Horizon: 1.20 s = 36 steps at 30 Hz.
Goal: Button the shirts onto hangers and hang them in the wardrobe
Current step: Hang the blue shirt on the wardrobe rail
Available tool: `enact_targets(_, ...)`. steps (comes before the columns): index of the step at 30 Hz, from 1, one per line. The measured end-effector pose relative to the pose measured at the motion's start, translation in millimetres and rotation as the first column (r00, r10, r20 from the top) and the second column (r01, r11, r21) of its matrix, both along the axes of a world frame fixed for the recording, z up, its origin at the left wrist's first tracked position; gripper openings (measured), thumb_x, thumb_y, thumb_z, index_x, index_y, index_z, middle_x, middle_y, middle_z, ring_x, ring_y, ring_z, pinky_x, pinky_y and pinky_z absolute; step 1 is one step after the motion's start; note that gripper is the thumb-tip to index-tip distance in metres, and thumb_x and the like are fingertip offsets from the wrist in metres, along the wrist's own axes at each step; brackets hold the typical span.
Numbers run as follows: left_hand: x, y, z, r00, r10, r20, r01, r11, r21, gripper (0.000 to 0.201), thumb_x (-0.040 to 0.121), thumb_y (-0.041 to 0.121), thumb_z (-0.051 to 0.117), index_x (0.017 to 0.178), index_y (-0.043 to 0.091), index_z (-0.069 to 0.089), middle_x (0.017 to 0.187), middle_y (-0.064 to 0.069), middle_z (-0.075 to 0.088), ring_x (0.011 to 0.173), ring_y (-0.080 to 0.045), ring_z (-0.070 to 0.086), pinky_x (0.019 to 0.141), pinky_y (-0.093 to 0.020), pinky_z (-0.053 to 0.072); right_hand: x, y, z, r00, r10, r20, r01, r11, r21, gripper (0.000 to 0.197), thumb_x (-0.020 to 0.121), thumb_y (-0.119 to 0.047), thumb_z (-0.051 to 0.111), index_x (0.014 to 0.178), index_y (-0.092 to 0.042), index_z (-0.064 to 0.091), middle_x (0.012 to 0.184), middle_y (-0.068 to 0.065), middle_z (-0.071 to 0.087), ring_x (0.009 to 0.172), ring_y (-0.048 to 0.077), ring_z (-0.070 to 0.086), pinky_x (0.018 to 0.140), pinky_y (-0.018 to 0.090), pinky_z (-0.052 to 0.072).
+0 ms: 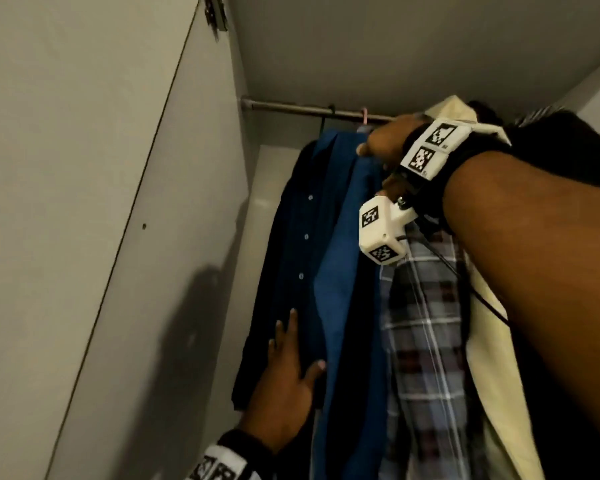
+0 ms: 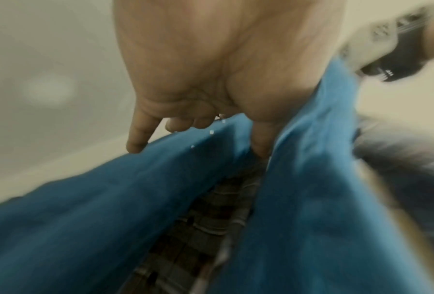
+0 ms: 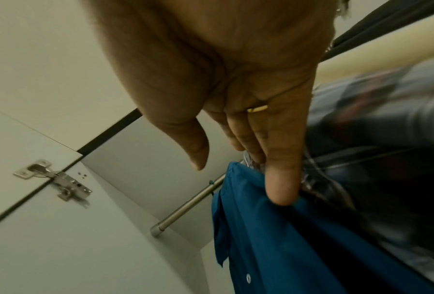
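Note:
A blue shirt (image 1: 329, 237) with a row of small buttons hangs from the metal rail (image 1: 291, 107) inside the wardrobe. My left hand (image 1: 300, 341) lies flat on its lower front with straight fingers and the thumb spread. In the left wrist view my left hand (image 2: 198, 151) rests on the blue shirt (image 2: 97, 208), the thumb in a fold. My right hand (image 1: 374, 147) is raised at the shirt's collar just under the rail. In the right wrist view its fingers (image 3: 281, 179) are straight and touch the top of the blue shirt (image 3: 273, 248), the thumb held apart. The hanger is mostly hidden.
A plaid shirt (image 1: 426, 323) and a cream garment (image 1: 492, 358) hang close to the right of the blue one. A pink hook (image 1: 363, 116) and a black hook (image 1: 331, 109) sit on the rail. The wardrobe's side wall (image 1: 187, 271) and the door hinge (image 3: 54, 179) are to the left.

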State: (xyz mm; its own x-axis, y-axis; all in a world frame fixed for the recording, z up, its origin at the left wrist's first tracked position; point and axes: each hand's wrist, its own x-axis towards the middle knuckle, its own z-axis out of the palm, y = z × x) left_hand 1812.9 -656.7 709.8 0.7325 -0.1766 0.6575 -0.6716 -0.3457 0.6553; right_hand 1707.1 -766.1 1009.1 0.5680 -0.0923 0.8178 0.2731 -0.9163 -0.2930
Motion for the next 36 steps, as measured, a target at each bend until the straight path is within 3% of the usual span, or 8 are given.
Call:
enact_targets(3, -31.3, 21.4, -36.0, 0.995, -0.095, -0.016, 0.094, 0.992, -0.09, 0.082, 0.103, 0.024, 0.055, 0.155, 0.052, -0.002, 0.167, 0.017, -0.003, 0.154, -0.008, 0.004, 0.127, -0.038, 0.013, -29.6, -9.3, -48.4, 0.977, 0.189, -0.094, -0.161, 0.955, 0.25, 0.015, 0.092, -0.029, 0.064, 0.083, -0.024, 0.054, 0.097, -0.001, 0.062, 0.081, 0.02, 0.064, 0.072, 0.038, 0.059)
enact_targets(7, -101.6, 50.0, -84.5, 0.997, -0.037, -0.06, 0.033, 0.997, -0.077, 0.078, 0.102, 0.027, 0.057, 0.156, 0.049, 0.006, 0.158, 0.028, 0.009, 0.145, 0.004, 0.013, 0.117, -0.02, 0.016, -63.6, -8.7, -135.1, 0.929, 0.346, -0.128, -0.263, 0.865, 0.428, 0.025, 0.095, -0.032, 0.066, 0.099, -0.011, 0.054, 0.086, 0.014, 0.06, 0.059, 0.027, 0.059, 0.052, 0.033, 0.05)
enact_targets(18, -288.5, 176.9, -213.9, 0.949, 0.134, -0.284, -0.119, 0.991, 0.068, 0.079, 0.097, 0.039, 0.063, 0.156, 0.05, 0.012, 0.164, 0.026, 0.009, 0.145, 0.007, 0.014, 0.118, -0.022, 0.023, -175.8, 42.9, -406.1, 0.778, 0.584, -0.231, -0.318, 0.684, 0.657, 0.022, 0.096, -0.027, 0.066, 0.116, -0.023, 0.059, 0.083, 0.008, 0.075, 0.061, 0.029, 0.07, 0.053, 0.036, 0.054)
enact_targets(22, -344.0, 223.2, -257.8, 0.917, 0.172, -0.36, -0.15, 0.985, 0.088, 0.081, 0.097, 0.039, 0.063, 0.157, 0.048, 0.011, 0.165, 0.024, 0.008, 0.137, 0.014, 0.016, 0.111, -0.012, 0.022, -228.7, 97.7, -465.8, 0.693, 0.65, -0.311, -0.309, 0.658, 0.687, 0.023, 0.096, -0.025, 0.065, 0.119, -0.027, 0.059, 0.086, 0.005, 0.076, 0.069, 0.032, 0.073, 0.06, 0.039, 0.056)
enact_targets(26, -400.9, 272.3, -294.5, 0.901, 0.165, -0.401, -0.134, 0.986, 0.104, 0.081, 0.097, 0.042, 0.063, 0.156, 0.051, 0.009, 0.164, 0.03, 0.005, 0.142, 0.012, 0.015, 0.12, -0.024, 0.025, -271.2, 156.5, -502.7, 0.638, 0.68, -0.361, -0.286, 0.645, 0.709, 0.025, 0.097, -0.025, 0.064, 0.121, -0.029, 0.06, 0.087, 0.003, 0.077, 0.071, 0.027, 0.074, 0.065, 0.043, 0.061)
enact_targets(29, -442.8, 311.7, -304.1, 0.924, 0.261, -0.278, -0.261, 0.965, 0.037, 0.056, 0.098, 0.038, 0.064, 0.146, 0.05, 0.039, 0.148, 0.033, 0.044, 0.137, 0.006, 0.042, 0.113, -0.027, 0.04, -299.7, 197.6, -514.7, 0.592, 0.711, -0.38, -0.307, 0.635, 0.709, 0.025, 0.097, -0.022, 0.063, 0.121, -0.028, 0.06, 0.087, 0.003, 0.077, 0.072, 0.027, 0.074, 0.07, 0.05, 0.06)
enact_targets(32, -475.0, 335.7, -288.3, 0.856, 0.512, 0.068, -0.508, 0.859, -0.067, 0.013, 0.1, 0.032, 0.058, 0.111, 0.035, 0.064, 0.094, 0.021, 0.07, 0.091, -0.002, 0.068, 0.088, -0.047, 0.052, -317.9, 222.7, -516.1, 0.56, 0.743, -0.366, -0.334, 0.607, 0.722, 0.024, 0.097, -0.02, 0.063, 0.119, -0.029, 0.06, 0.087, 0.002, 0.077, 0.073, 0.027, 0.074, 0.068, 0.045, 0.06)
enact_targets(36, -477.7, 354.5, -256.4, 0.736, 0.638, 0.227, -0.58, 0.767, -0.274, 0.046, 0.092, 0.033, 0.064, 0.133, 0.016, 0.052, 0.131, 0.002, 0.053, 0.121, -0.02, 0.054, 0.098, -0.047, 0.048, -334.0, 238.3, -515.7, 0.546, 0.761, -0.351, -0.363, 0.592, 0.72, 0.023, 0.097, -0.021, 0.063, 0.119, -0.03, 0.06, 0.088, 0.002, 0.077, 0.074, 0.025, 0.074, 0.067, 0.042, 0.059)
